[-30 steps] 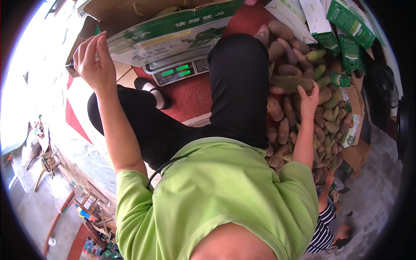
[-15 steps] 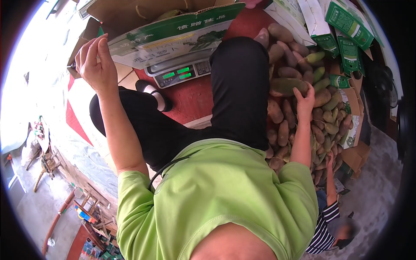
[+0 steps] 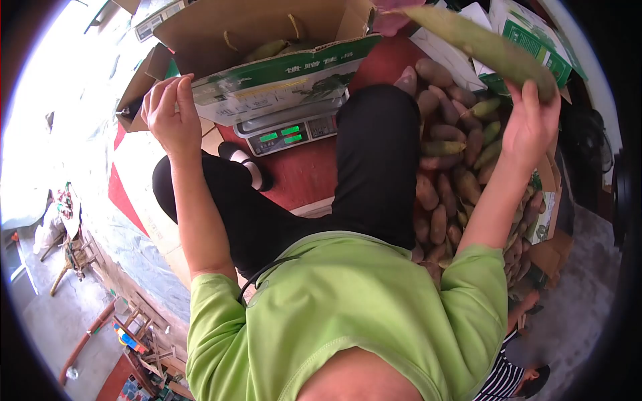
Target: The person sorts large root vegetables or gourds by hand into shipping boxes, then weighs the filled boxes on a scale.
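My right hand (image 3: 531, 123) is clamped on the thick end of a long green vegetable (image 3: 488, 47), which is raised at a slant over the far side of the pile (image 3: 445, 187); its thin end points left, towards the open carton (image 3: 287, 80). My left hand (image 3: 175, 120) is at the carton's near left corner, fingers drawn together by the cardboard edge, though from up here I can't tell whether they grip it. Inside the carton lie some green vegetables (image 3: 266, 51), and under it sits a scale (image 3: 287, 138) with green lit displays, on the red floor (image 3: 304, 174). The pile of reddish and green vegetables lies beside my right knee (image 3: 378, 134), with white-and-green boxes (image 3: 528, 33) beyond it. A person in a striped top (image 3: 501, 381) is low on my right.
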`<state>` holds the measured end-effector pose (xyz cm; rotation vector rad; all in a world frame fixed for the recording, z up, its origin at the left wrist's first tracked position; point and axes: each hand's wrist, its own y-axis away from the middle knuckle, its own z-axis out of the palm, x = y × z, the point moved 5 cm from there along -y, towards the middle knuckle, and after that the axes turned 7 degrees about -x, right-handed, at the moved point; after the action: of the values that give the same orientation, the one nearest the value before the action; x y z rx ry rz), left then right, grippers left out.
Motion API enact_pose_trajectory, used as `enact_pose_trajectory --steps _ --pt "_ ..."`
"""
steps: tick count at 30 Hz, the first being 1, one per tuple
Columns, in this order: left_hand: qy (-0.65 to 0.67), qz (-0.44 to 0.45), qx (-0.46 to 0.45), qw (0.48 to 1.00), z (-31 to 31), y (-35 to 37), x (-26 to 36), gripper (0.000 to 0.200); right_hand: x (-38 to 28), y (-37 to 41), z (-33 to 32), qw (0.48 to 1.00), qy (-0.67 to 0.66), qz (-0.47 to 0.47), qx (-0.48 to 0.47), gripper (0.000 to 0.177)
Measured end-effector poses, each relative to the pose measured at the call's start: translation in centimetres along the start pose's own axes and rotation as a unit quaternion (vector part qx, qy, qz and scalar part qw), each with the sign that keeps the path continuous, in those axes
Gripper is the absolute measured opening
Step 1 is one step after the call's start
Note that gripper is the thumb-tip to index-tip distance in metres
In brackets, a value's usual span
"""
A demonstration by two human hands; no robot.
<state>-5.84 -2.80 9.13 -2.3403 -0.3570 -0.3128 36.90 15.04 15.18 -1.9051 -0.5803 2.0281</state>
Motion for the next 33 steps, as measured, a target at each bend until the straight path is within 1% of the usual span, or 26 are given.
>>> enact_pose_trajectory --steps 2,5,6,7,8,9,10,11,13,16,17,18,19,20,21,22,23,24,25,27,28,29,30,31,32,33 --pt "0.007 0.001 -0.005 1.0 0.0 0.0 -0.1 0.015 -0.3 -2.0 3.6 0.992 -0.09 -0.031 -0.083 0.032" --pt "0.015 -0.002 -0.001 1.0 0.0 0.0 -0.2 0.015 1.6 -3.4 10.1 0.979 -0.132 -0.012 -0.157 0.025" --pt "0.016 -0.005 -0.006 1.0 0.0 -0.1 -0.2 0.014 0.6 -2.0 14.1 0.961 -0.199 0.09 -0.171 0.028" --pt "0.015 -0.004 -0.005 1.0 -0.1 -0.1 -0.2 0.014 1.1 -1.6 16.6 0.962 -0.212 0.099 -0.144 0.032" --pt "0.015 -0.006 -0.002 1.0 -0.2 -0.1 -0.1 0.013 2.2 -1.8 18.6 0.96 -0.207 0.009 -0.189 0.034" --pt "0.015 -0.008 -0.001 1.0 -0.3 -0.2 0.0 0.013 3.3 -1.0 20.4 0.943 -0.216 0.14 -0.21 0.036" --pt "0.014 -0.008 0.001 1.0 -0.5 -0.2 -0.1 0.013 3.7 -0.7 22.0 0.946 -0.151 0.14 -0.25 0.038" --pt "0.017 -0.011 -0.001 1.0 -0.6 -0.2 -0.1 0.013 3.5 -0.5 22.8 0.959 -0.019 0.095 -0.267 0.035" --pt "0.019 -0.015 -0.002 1.0 -0.7 -0.2 -0.3 0.013 4.7 -1.0 23.8 0.959 0.035 0.049 -0.277 0.029" --pt "0.171 -0.097 0.05 0.979 -1.2 0.2 -2.3 0.018 6.4 -3.3 21.3 0.979 -0.03 0.035 -0.197 0.019" --pt "0.172 -0.098 0.05 0.979 -1.2 0.1 -2.7 0.018 7.7 -4.4 20.2 0.979 -0.113 -0.023 -0.168 0.013" --pt "0.23 -0.143 0.073 0.96 -1.2 0.1 -3.4 0.019 7.1 -4.6 18.9 0.973 -0.168 0.026 -0.153 0.01" --pt "0.287 -0.187 0.096 0.935 -1.2 0.2 -4.2 0.02 10.7 -5.2 16.3 0.975 -0.141 0.152 -0.081 0.016" --pt "0.31 -0.22 0.091 0.92 -1.2 0.5 -4.9 0.026 13.0 -5.6 14.4 0.976 -0.106 0.189 -0.025 0.02" --pt "0.311 -0.217 0.093 0.92 -1.5 0.2 -4.8 0.026 14.9 -5.4 13.1 0.971 -0.072 0.226 0.031 0.024" --pt "0.331 -0.27 0.102 0.899 -1.6 0.2 -5.1 0.028 15.7 -4.8 13.0 0.971 -0.074 0.223 0.032 0.024" --pt "0.349 -0.321 0.111 0.873 -1.7 0.3 -5.4 0.03 17.1 -3.9 13.1 0.955 -0.032 0.294 0.004 0.025" --pt "0.376 -0.344 0.089 0.856 -1.3 0.6 -6.9 0.04 18.4 -3.1 13.3 0.932 0.01 0.361 -0.025 0.025" --pt "0.376 -0.341 0.092 0.857 -1.4 0.3 -7.1 0.04 19.2 -2.6 13.3 0.933 0.007 0.358 -0.025 0.025" --pt "0.4 -0.444 0.051 0.8 -0.8 0.5 -8.2 0.051 20.7 -1.6 14.1 0.895 0.149 0.392 -0.148 0.027" --pt "0.383 -0.457 0.009 0.802 -0.3 0.5 -9.7 0.062 20.0 -1.6 14.4 0.897 0.145 0.39 -0.151 0.027" --pt "0.381 -0.456 0.013 0.804 0.0 0.5 -11.0 0.062 19.5 -1.2 14.5 0.879 0.158 0.413 -0.181 0.028" --pt "0.371 -0.491 -0.042 0.787 0.7 0.5 -11.7 0.064 19.3 -1.0 14.8 0.858 0.172 0.435 -0.212 0.029" --pt "0.359 -0.524 -0.098 0.766 1.3 0.7 -12.5 0.066 19.7 -1.2 14.8 0.858 0.167 0.434 -0.218 0.029" --pt "0.329 -0.519 -0.154 0.774 1.8 0.6 -13.4 0.07 20.4 -1.1 14.6 0.853 0.168 0.439 -0.225 0.028" --pt "0.314 -0.525 -0.224 0.759 1.9 0.4 -13.0 0.074 20.4 -1.1 14.6 0.849 0.169 0.444 -0.23 0.028"
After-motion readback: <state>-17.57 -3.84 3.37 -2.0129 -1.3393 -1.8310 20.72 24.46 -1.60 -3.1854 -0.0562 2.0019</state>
